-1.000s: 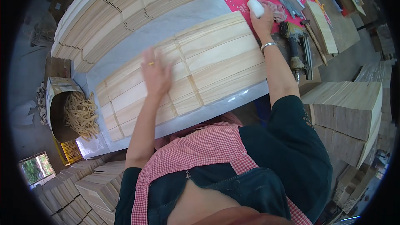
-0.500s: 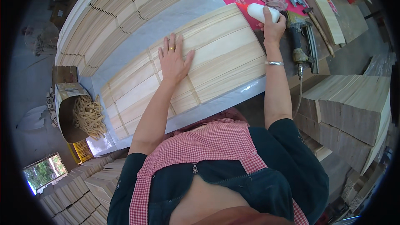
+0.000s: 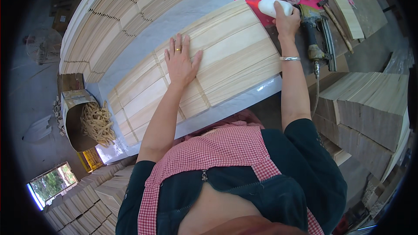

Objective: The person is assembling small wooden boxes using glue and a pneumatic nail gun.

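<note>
Long pale wooden boards [image 3: 237,45] lie side by side as a panel on the grey-covered table, with narrow tan strips running across them. My left hand [image 3: 182,63] rests flat on the panel, fingers spread, a ring on one finger. Past the panel's far right corner, my right hand [image 3: 288,21] is wrapped round a white squeeze bottle [image 3: 271,7]. The bottle is tipped on its side, its red nozzle [image 3: 252,4] pointing left at the panel's far right edge. Whether the nozzle touches the wood I cannot tell.
Tall stacks of thin boards [image 3: 126,17] line the table's far left. A box of tan bands [image 3: 99,124] stands at the left end. Right of my right hand are a nail gun [image 3: 312,39] with its hose, and a hammer [image 3: 337,26]. Thick wood stacks [image 3: 370,109] stand at right.
My right hand and the bottle have shifted slightly, and the bottle lies more level. My left hand stays flat on the boards. The whole view has turned a little.
</note>
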Available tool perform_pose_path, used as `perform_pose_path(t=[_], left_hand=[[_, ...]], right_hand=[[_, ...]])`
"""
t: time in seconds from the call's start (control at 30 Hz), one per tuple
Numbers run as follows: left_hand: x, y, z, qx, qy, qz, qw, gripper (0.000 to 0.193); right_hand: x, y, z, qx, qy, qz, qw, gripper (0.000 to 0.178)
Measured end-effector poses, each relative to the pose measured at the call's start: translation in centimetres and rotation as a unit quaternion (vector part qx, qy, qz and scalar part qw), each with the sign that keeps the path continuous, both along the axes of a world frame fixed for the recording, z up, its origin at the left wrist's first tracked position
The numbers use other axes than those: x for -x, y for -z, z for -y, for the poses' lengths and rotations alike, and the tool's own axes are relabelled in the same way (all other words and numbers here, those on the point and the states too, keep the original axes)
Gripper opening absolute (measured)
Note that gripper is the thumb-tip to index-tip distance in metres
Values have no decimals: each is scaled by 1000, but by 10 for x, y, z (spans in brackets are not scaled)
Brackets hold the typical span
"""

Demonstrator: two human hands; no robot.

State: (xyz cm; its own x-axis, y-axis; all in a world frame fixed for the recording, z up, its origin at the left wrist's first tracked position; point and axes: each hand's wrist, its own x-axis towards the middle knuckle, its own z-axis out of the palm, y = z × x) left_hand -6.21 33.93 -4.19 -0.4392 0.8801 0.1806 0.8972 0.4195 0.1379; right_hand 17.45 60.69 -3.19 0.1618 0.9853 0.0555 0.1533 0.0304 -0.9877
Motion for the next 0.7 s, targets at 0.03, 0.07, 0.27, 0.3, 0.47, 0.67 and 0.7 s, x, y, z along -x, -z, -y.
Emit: perform_pose_path(t=[0.03,0.07,0.27,0.3,0.47,0.67,0.7], left_hand=[[0,0,-1,0,0,0,1000,74],[0,0,-1,0,0,1,1000,74],[3,3,-1,-3,5,-5,1000,74],[4,4,-1,-5,5,-2,1000,75],[-4,2,4,-21,23,10,999,80],[-67,-28,17,-27,144,10,989,96],[-80,-34,21,-14,185,21,982,99]], right_hand=[[-5,-1,1,-1,3,9,1000,60],[-8,-3,4,-1,6,18,1000,61],[-36,-19,33,13,16,27,999,59],[-41,-21,37,11,19,31,999,59],[-65,-25,56,7,29,47,998,59],[-96,-25,80,8,36,72,997,59],[-101,-25,83,8,38,74,997,59]])
